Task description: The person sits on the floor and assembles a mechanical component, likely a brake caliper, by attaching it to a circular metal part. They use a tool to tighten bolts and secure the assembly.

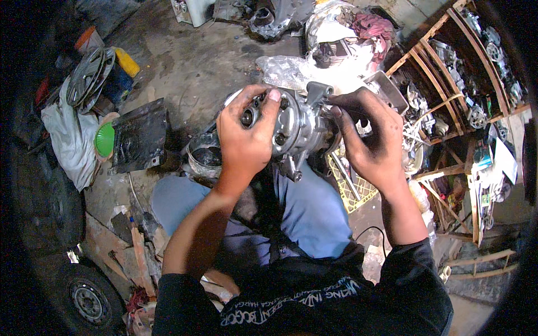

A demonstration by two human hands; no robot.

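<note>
My left hand [246, 140] is wrapped over the front end of a grey metal compressor [300, 126], fingers curled around its round bolted face. My right hand [367, 140] grips the same part from the right side, thumb and fingers pressed on its body near a mounting lug. Both hands are dark with grease. The compressor is held up above my knees in blue trousers [314, 213].
A metal tin [204, 159] stands on the dirty floor below the part. To the left lie a green bowl [104, 140], a dark metal plate [140, 134] and a hubcap [89, 73]. Wooden shelves [448, 84] with metal parts fill the right. A wheel [87, 299] sits lower left.
</note>
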